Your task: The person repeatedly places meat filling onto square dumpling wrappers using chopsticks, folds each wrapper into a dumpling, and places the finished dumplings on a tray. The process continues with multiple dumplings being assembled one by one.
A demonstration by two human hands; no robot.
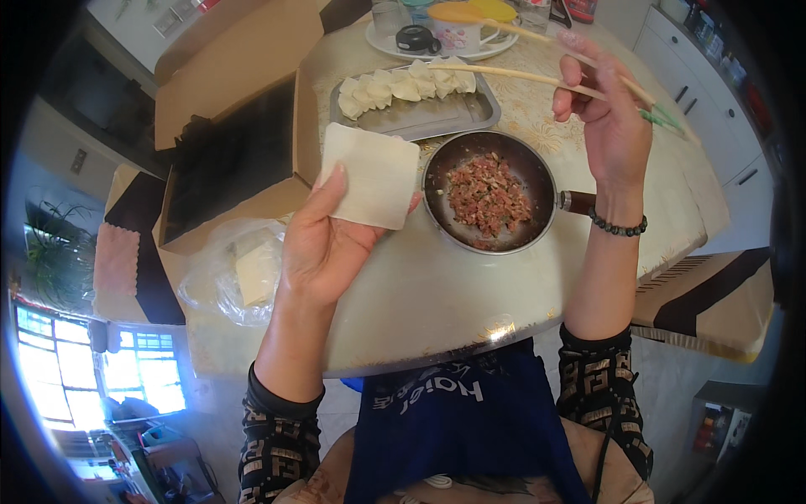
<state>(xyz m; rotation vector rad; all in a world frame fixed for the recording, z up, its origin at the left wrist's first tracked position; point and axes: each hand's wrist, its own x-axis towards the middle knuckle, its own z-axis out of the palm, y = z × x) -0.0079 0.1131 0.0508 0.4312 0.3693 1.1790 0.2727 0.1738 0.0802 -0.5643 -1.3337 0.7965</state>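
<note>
A square wonton wrapper (371,173) lies flat across the fingers of my left hand (327,252), with the thumb pressed on its near left side. My right hand (607,113) holds a pair of wooden chopsticks (522,74) raised above the right of the table, their tips apart and pointing left with nothing between them. Below them sits a dark pan (444,220) of minced meat filling (488,195). Behind it, a metal tray (441,123) carries a row of folded wontons (403,85). More wrappers (255,271) rest in a clear plastic bag (220,277) beside my left wrist.
An opened cardboard box (305,126) with a dark inside stands at the left. At the back, a white plate (378,47) bears a cup (456,34), a black lid-like item (417,40) and glasses. The pan's handle (578,202) points right, behind my right wrist. Another box (711,302) stands past the table's right edge.
</note>
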